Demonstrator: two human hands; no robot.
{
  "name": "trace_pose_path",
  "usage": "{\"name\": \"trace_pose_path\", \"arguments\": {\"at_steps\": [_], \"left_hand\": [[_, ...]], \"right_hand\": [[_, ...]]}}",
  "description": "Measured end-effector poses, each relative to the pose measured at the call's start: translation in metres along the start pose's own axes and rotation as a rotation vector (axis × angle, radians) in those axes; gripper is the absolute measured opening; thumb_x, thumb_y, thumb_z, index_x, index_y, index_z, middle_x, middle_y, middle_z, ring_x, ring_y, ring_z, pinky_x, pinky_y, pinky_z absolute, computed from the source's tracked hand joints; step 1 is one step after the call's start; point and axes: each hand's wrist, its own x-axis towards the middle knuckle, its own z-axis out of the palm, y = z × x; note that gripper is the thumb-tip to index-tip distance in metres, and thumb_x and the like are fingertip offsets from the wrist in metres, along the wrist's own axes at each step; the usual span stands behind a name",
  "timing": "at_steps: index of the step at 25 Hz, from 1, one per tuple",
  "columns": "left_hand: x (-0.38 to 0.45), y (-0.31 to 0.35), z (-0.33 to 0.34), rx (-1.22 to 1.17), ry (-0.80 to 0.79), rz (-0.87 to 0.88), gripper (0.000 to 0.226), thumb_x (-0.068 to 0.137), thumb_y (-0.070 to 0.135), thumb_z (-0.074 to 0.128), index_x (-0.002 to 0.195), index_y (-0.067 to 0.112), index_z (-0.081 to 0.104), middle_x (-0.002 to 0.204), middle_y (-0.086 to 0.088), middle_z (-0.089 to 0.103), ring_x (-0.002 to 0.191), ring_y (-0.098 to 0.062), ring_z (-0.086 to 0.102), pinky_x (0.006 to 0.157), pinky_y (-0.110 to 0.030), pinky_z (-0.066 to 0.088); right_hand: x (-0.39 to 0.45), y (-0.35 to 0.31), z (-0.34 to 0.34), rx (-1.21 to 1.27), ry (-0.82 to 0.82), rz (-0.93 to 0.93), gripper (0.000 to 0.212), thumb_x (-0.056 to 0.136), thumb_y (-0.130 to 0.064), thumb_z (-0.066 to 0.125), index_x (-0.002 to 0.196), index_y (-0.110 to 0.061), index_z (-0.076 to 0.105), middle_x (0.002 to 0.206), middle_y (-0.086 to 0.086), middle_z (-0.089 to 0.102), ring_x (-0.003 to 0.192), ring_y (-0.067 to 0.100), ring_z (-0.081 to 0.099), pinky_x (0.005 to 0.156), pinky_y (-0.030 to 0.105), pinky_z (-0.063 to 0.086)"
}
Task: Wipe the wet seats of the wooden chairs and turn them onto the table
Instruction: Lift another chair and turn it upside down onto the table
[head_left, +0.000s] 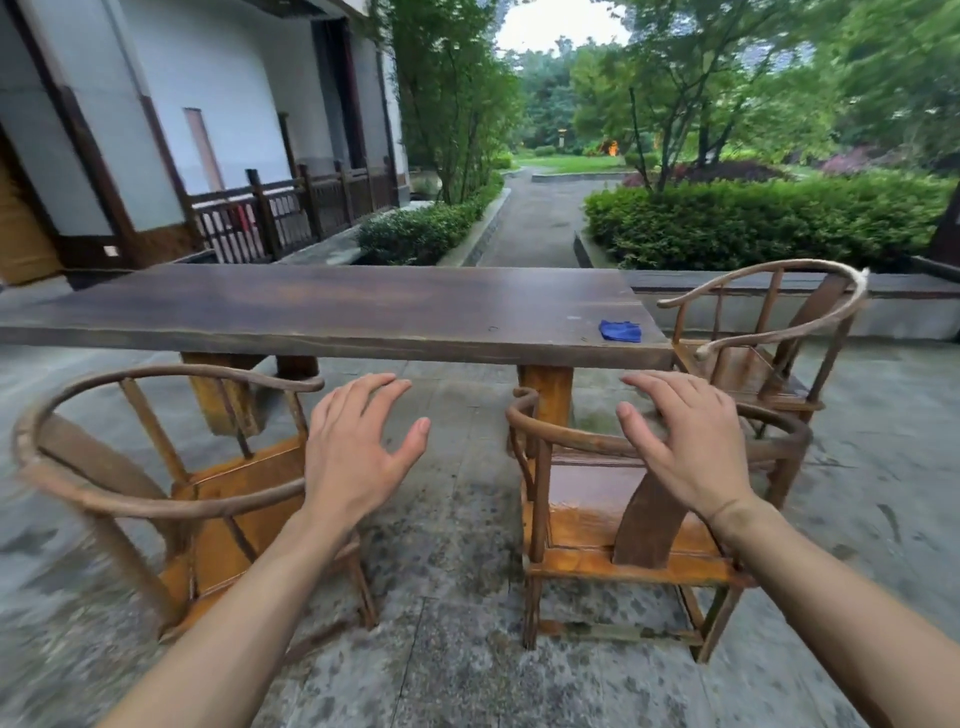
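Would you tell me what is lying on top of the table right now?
Only a crumpled blue cloth lies on the table, near its right end. No chair is on it yet. Nothing covers the top.

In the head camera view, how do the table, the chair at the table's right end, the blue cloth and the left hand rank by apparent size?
1. Table, widest by far.
2. Chair at the table's right end.
3. Left hand, which looks big only because it is near the camera.
4. Blue cloth, smallest.
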Motion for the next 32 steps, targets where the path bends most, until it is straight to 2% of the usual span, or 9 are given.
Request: {"name": "trace_pose_path", "arguments": {"at_steps": [6,12,16,24,32], "left_hand": [[-0.055,-0.056,-0.063,0.236,0.014,-0.160,0.052,0.093,0.056,0.043,0.125,0.020,0.064,0.129,0.000,0.063,0.124,-0.021,0.054,0.105,-0.042,0.037],[-0.124,-0.147,-0.158,0.445,0.077,-0.376,0.051,0.092,0.055,0.045,0.121,0.018,0.066,0.127,-0.002,0.065,0.121,-0.026,0.058,0.101,-0.047,0.043],[-0.162,-0.215,-0.215,0.566,0.131,-0.468,0.050,0.093,0.055,0.046,0.120,0.018,0.067,0.125,-0.002,0.065,0.118,-0.027,0.060,0.096,-0.044,0.042],[-0.181,-0.347,-0.285,0.620,0.150,-0.482,0.046,0.093,0.053,0.048,0.120,0.019,0.065,0.125,-0.001,0.065,0.118,-0.026,0.060,0.098,-0.041,0.038],[-0.187,-0.448,-0.294,0.635,0.122,-0.492,0.050,0.094,0.054,0.046,0.123,0.018,0.066,0.127,-0.002,0.065,0.120,-0.026,0.059,0.102,-0.045,0.041]], "right_hand": [[0.023,-0.075,0.065,0.208,-0.069,-0.158,0.048,0.095,-0.052,0.040,0.122,-0.023,0.067,0.119,0.000,0.071,0.114,0.025,0.062,0.095,0.044,0.044],[0.043,-0.225,0.151,0.406,-0.127,-0.350,0.043,0.094,-0.050,0.045,0.119,-0.025,0.068,0.117,-0.003,0.071,0.111,0.023,0.065,0.092,0.039,0.042],[0.052,-0.336,0.195,0.522,-0.159,-0.454,0.041,0.094,-0.050,0.044,0.119,-0.026,0.066,0.117,-0.003,0.071,0.112,0.023,0.064,0.092,0.043,0.045],[0.077,-0.500,0.260,0.575,-0.168,-0.518,0.040,0.095,-0.049,0.045,0.123,-0.027,0.064,0.123,-0.005,0.069,0.119,0.019,0.061,0.096,0.042,0.043],[0.090,-0.586,0.334,0.563,-0.191,-0.580,0.042,0.096,-0.050,0.044,0.121,-0.026,0.068,0.123,-0.005,0.069,0.119,0.019,0.061,0.099,0.042,0.042]]}}
